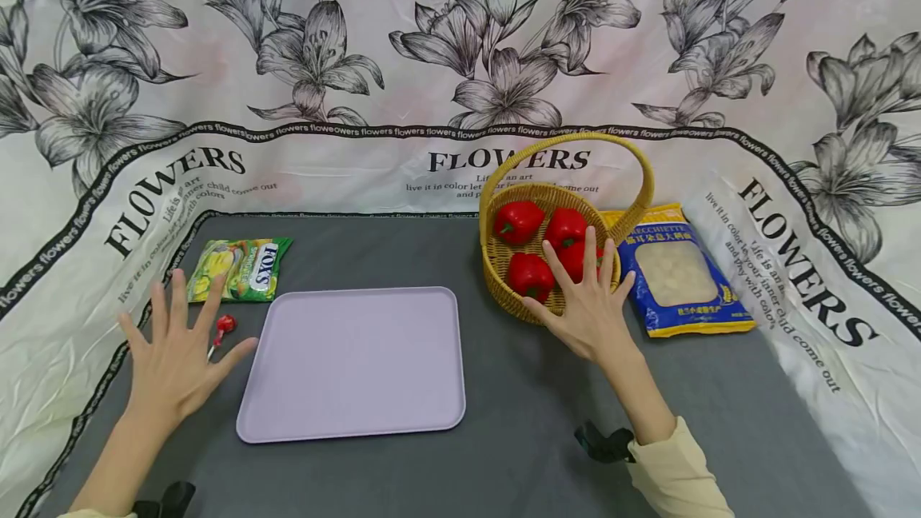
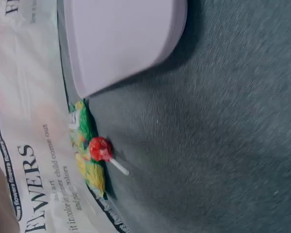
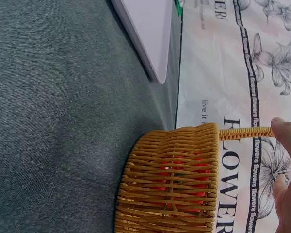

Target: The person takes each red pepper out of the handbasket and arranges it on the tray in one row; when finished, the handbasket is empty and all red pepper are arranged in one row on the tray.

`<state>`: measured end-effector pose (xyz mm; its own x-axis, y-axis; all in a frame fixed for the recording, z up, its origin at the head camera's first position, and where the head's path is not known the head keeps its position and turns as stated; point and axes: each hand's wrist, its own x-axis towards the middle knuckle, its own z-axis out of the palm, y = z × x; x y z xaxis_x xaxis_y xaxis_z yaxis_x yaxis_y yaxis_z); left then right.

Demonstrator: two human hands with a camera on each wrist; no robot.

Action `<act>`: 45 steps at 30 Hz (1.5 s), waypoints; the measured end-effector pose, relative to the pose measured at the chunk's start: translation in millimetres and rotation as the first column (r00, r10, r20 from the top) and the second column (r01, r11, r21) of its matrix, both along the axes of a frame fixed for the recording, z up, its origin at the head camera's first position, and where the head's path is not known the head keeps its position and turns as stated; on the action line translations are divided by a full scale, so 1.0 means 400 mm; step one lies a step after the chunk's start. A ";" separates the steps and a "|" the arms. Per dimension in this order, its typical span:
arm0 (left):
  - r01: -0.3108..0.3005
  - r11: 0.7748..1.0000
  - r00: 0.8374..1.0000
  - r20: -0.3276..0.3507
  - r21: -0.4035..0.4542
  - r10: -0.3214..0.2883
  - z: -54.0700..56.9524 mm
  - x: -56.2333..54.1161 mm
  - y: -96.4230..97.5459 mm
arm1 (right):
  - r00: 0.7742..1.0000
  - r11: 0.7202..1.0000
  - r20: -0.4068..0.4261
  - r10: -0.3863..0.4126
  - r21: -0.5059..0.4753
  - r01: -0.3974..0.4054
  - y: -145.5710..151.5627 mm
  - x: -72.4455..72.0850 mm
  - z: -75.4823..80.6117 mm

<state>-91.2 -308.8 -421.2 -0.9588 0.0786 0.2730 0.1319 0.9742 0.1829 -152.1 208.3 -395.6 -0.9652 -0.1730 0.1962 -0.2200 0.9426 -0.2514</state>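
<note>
My left hand [image 1: 175,358] hovers with its fingers spread, left of a pale lilac tray [image 1: 352,362]. Beside its thumb and fingers lies a red lollipop [image 1: 226,324] with a white stick, and behind that a green Fox's candy bag [image 1: 240,269]. My right hand [image 1: 592,312], fingers also spread, is over the front right of a yellow wicker basket [image 1: 496,282] with an upright handle. Several red peppers [image 1: 520,222] sit in the basket, one partly hidden by the fingers. Neither hand holds anything. Whether the right fingers touch the basket, I cannot tell.
A blue and yellow pasta bag [image 1: 676,272] lies right of the basket, partly behind its handle. Under everything is a dark grey cloth [image 1: 504,470], bordered at the back and sides by a white flower-printed cloth [image 1: 345,170].
</note>
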 end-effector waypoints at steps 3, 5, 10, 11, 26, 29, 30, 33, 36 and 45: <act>0.066 0.992 0.997 0.027 0.105 -0.069 -0.004 0.023 0.008 | 1.000 1.000 -0.003 0.023 -0.003 -0.023 0.001 0.009 -0.003; 0.111 0.970 0.990 0.065 0.214 -0.128 -0.009 0.040 0.011 | 0.999 0.999 -0.013 0.044 -0.003 -0.044 0.003 0.014 -0.005; 0.180 0.911 0.970 0.090 0.372 -0.228 -0.030 0.085 0.004 | 0.992 0.994 -0.059 0.108 0.005 -0.108 0.013 0.024 -0.013; 0.194 0.907 0.968 0.075 0.374 -0.238 -0.036 0.094 0.000 | 0.990 0.993 -0.066 0.121 0.002 -0.121 0.015 0.026 -0.014; 0.351 0.917 0.935 -0.014 0.190 -0.355 -0.141 0.124 -0.005 | 0.921 0.900 0.038 0.388 -0.231 -0.370 0.080 0.008 -0.026; 0.354 0.920 0.934 -0.011 0.169 -0.357 -0.156 0.125 -0.003 | 0.899 0.851 0.015 0.437 -0.332 -0.408 0.097 -0.009 -0.034; 0.350 0.922 0.936 -0.012 0.168 -0.353 -0.159 0.124 -0.003 | 0.895 0.840 0.007 0.446 -0.350 -0.415 0.104 -0.015 -0.039; 0.337 0.926 0.941 -0.028 0.170 -0.337 -0.168 0.124 -0.007 | 0.888 0.811 -0.024 0.458 -0.399 -0.429 0.122 -0.028 -0.050; 0.354 0.917 0.935 -0.063 0.186 -0.348 -0.175 0.122 -0.009 | 0.892 0.799 -0.056 0.448 -0.423 -0.428 0.136 -0.036 -0.059; 0.323 0.905 0.936 0.047 0.277 -0.349 -0.161 0.123 0.005 | 0.867 0.611 -0.024 0.497 -0.700 -0.369 0.162 -0.053 -0.058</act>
